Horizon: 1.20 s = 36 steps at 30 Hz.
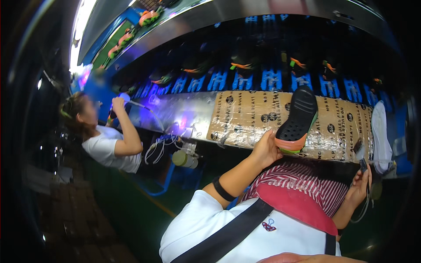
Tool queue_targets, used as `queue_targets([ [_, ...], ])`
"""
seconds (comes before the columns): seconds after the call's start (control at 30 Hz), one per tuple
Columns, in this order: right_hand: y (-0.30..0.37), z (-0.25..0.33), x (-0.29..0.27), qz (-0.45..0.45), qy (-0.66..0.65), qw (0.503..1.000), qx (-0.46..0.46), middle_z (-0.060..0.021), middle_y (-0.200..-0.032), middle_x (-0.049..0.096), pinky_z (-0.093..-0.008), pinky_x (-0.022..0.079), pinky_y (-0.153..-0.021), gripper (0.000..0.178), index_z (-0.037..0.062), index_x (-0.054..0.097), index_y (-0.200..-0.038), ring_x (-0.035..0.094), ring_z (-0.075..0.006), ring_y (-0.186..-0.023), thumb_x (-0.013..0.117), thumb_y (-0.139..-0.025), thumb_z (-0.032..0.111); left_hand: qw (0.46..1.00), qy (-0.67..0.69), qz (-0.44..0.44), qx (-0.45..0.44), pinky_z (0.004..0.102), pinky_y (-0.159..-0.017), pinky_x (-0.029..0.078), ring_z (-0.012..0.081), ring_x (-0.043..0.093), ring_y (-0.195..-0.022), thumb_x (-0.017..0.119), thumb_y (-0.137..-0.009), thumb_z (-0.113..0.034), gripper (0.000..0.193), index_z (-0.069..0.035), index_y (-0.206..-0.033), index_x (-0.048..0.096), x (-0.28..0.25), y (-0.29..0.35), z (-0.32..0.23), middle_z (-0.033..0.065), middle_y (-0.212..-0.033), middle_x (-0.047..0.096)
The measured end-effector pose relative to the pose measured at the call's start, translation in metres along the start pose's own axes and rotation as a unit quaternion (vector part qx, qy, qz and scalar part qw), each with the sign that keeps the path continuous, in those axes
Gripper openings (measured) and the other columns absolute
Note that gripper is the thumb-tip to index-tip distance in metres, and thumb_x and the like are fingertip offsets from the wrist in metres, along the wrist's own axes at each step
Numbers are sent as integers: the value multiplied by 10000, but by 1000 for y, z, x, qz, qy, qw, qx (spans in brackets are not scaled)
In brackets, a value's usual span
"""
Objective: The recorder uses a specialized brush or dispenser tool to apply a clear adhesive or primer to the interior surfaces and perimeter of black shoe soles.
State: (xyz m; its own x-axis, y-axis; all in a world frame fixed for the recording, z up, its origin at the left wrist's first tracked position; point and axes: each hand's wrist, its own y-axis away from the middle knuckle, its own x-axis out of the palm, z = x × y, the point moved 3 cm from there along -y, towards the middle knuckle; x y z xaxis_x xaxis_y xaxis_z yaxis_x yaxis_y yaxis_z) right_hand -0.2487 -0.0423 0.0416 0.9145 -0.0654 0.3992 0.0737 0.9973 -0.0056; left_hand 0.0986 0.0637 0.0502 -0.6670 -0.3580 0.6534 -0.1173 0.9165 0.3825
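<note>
My left hand [265, 149] grips the heel of a shoe [298, 120] with a black sole and an orange and green edge, held sole up over the cardboard-covered work ledge [245, 118]. My right hand [360, 184] is lower and to the right, closed on a small dark tool [363, 165] with a thin cord hanging from it. A white shoe sole [380, 136] lies at the right end of the ledge, just above my right hand. A striped red and white apron [302, 188] covers my lap.
A conveyor [263, 65] with several dark shoes with orange trim runs behind the ledge. To the left a person in a white shirt [107, 149] holds a tool up near a purple light. Cables and a pale cup [184, 158] hang below the ledge.
</note>
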Motion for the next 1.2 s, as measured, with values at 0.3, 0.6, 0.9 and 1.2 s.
queue_targets([
  [0.3, 20, 6, -4, 5, -4, 1000, 4, -66, -763, 589, -139, 357, -493, 317, -44, 535, -1134, 500, -57, -604, 589, -868, 120, 950, 259, 149, -86, 437, -896, 469, 367, 547, -1065, 308, -898, -416, 554, 8, -1205, 488, 39, -45, 53, 223, -1162, 551],
  [0.6, 25, 24, 43, 46, 18, 999, 20, -79, -731, 632, -163, 440, -530, 227, -41, 597, -1020, 576, -84, -593, 610, -821, 65, 929, 284, 190, -145, 489, -946, 423, 401, 503, -1111, 256, -879, -632, 770, -1, -1287, 426, 20, -72, 73, 232, -1215, 508],
  [0.9, 35, 64, 118, 233, 159, 951, -126, -73, -761, 662, -214, 475, -590, 159, -39, 645, -891, 607, -89, -647, 663, -752, 35, 896, 327, 273, -126, 431, -967, 420, 258, 534, -1110, 415, -898, -507, 569, -72, -1259, 486, 48, -58, 83, 122, -1224, 540],
  [1.2, 19, 69, 172, 162, 363, 798, -453, -118, -651, 566, -338, 442, -500, 198, -15, 613, -826, 560, -264, -552, 686, -645, 19, 947, 174, 222, -151, 401, -992, 417, 239, 534, -1131, 569, -830, -497, 652, -104, -1325, 411, 64, -33, 102, 97, -1248, 533],
])
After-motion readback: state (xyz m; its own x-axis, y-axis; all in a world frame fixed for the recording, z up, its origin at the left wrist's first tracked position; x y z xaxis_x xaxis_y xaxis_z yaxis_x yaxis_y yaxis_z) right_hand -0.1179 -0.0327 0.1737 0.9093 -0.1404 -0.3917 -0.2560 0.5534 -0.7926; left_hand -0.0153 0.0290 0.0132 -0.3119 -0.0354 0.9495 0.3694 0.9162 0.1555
